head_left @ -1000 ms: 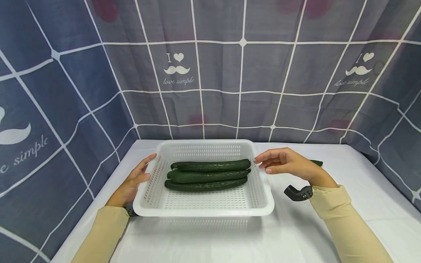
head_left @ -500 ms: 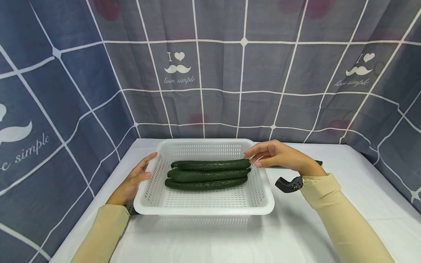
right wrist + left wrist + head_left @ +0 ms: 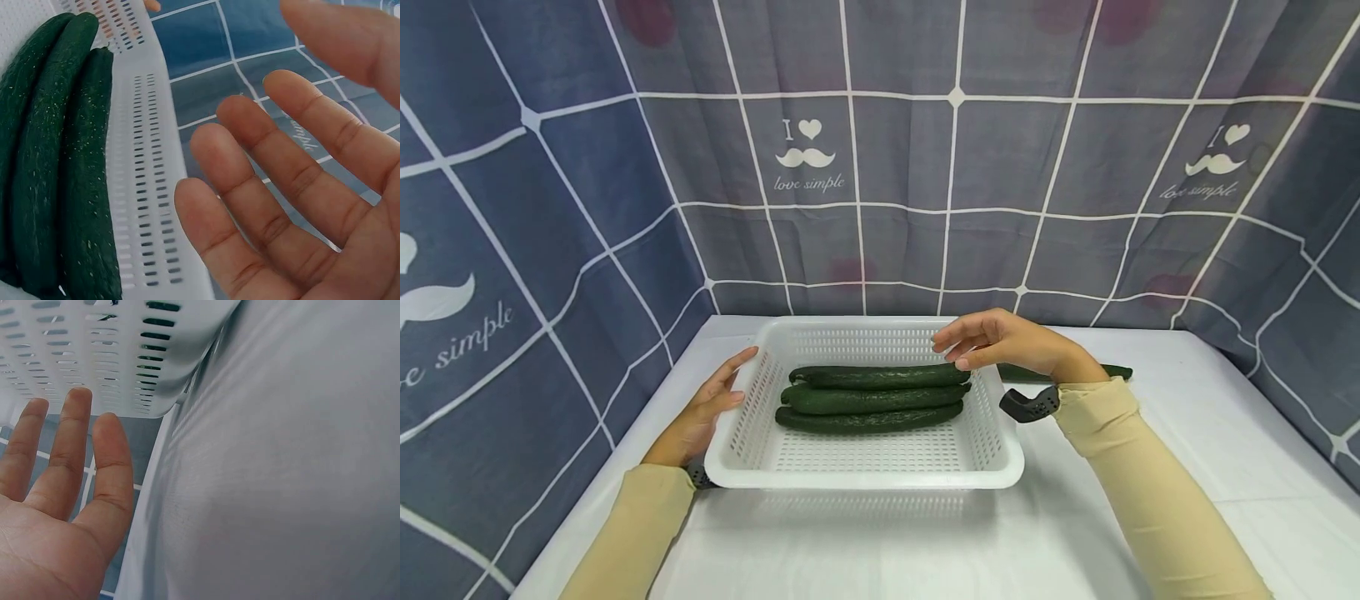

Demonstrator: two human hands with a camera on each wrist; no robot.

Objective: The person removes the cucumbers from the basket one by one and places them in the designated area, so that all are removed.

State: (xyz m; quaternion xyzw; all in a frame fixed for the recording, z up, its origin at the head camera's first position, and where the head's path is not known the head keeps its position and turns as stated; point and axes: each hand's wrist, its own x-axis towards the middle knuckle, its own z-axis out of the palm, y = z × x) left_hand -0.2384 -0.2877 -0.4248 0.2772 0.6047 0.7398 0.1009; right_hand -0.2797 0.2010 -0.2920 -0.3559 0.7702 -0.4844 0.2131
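A white perforated plastic basket (image 3: pixel 865 480) stands on the table with three dark green cucumbers (image 3: pixel 876 400) lying side by side in it. My left hand (image 3: pixel 698 414) is at the basket's left side, fingers extended near its wall; in the left wrist view the fingers (image 3: pixel 112 456) look straight, close to the perforated wall. Whether they touch it I cannot tell. Over the basket's back right corner hovers my right hand (image 3: pixel 1015 343), fingers loosely bent and holding nothing. The right wrist view has that palm (image 3: pixel 350 262) apart from the cucumbers (image 3: pixel 87 181).
Another cucumber (image 3: pixel 1116 372) lies on the white tablecloth (image 3: pixel 1195 400) right of the basket, partly hidden behind my right hand and wrist. Dark checked curtains (image 3: pixel 895 242) hang behind the table and at both sides.
My right hand has moved left from beside the basket's right rim to over its back right corner, uncovering more of the outside cucumber. The left hand and basket have hardly moved.
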